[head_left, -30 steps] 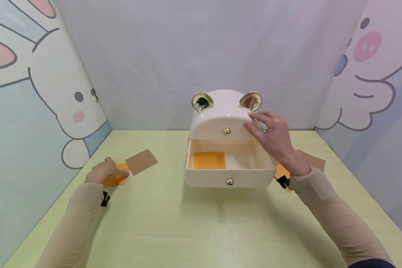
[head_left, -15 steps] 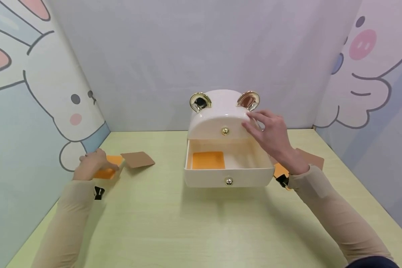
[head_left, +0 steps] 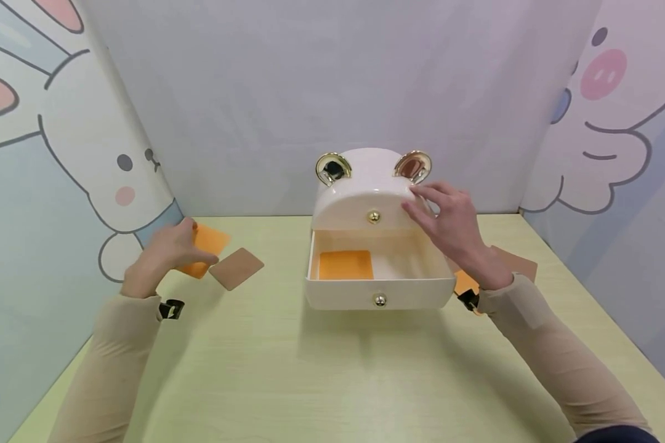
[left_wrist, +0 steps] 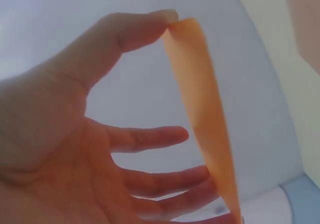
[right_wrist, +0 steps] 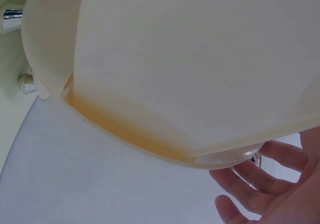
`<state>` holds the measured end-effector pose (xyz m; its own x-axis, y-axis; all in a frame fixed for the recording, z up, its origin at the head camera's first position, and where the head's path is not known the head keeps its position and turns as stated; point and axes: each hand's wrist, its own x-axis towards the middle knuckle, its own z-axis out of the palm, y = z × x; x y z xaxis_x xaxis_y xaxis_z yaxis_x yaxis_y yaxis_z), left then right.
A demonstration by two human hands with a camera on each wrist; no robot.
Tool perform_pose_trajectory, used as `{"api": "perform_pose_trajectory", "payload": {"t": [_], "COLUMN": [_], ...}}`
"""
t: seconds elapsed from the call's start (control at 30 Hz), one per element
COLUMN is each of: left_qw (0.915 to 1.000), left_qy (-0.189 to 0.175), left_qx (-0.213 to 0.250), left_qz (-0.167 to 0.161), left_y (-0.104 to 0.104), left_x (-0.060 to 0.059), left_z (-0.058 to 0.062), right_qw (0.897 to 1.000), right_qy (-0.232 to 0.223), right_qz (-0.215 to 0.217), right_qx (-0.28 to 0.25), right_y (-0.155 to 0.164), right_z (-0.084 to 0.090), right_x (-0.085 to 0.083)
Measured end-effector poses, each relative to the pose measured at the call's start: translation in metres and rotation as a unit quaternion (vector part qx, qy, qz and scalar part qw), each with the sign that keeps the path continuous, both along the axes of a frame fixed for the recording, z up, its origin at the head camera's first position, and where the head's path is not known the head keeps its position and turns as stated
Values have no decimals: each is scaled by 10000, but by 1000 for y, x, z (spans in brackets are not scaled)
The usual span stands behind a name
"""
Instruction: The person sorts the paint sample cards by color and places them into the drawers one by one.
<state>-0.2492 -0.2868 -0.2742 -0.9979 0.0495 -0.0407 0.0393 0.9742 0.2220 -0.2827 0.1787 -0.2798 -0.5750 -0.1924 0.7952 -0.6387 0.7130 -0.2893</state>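
Observation:
Thumb and fingers of my left hand (head_left: 169,249) hold a thin orange card (head_left: 209,239) by its edges, raised at the table's back left. In the left wrist view the orange card (left_wrist: 200,94) stands nearly edge-on, the thumb at its top and fingertips lower along it. A brown card (head_left: 236,269) is right beside that thumb. My right hand (head_left: 457,224) rests its fingertips on the upper right of a white animal-eared drawer box (head_left: 343,209). Its lower drawer (head_left: 338,295) is pulled out, and an orange card (head_left: 345,264) lies inside on the left.
Right of the box, partly behind my right forearm, are another brown card (head_left: 518,266) and an orange one (head_left: 465,283). Gold knobs stick out of both drawer fronts. Printed walls enclose the table (head_left: 332,375) at left, back and right.
My left hand moved left, then up and back, lifting the orange card off the table. The brown card beside it tilted up and now appears flatter. My right hand stayed on the box.

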Motion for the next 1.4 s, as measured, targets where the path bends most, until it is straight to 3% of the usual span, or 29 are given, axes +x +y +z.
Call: {"api": "perform_pose_trajectory", "payload": {"t": [0.23,0.5,0.67,0.93,1.3,1.4], "left_qw": [9967,9814,9609,9168,8761,8710], "left_qy": [267,633,787,683,771,689], "left_qx": [73,203,343,412,346,360], "left_qz": [-759,-1799,-2632,-3913,-4747,-4851], "left_y": [44,91,118,157,189,193], "left_x": [13,29,32,25,11,8], "left_z": [23,43,48,46,44,42], "right_qw": [10000,10000,10000,10000,10000,10000], "right_qy": [13,1,8,57,25,-12], "right_qz": [-15,-22,-1,53,18,-10], "right_qx": [3,9,-36,-22,3,22], "right_y": [1,2,2,2,2,2], "right_z": [0,0,1,1,2,2], "right_x": [1,1,2,2,3,4]}}
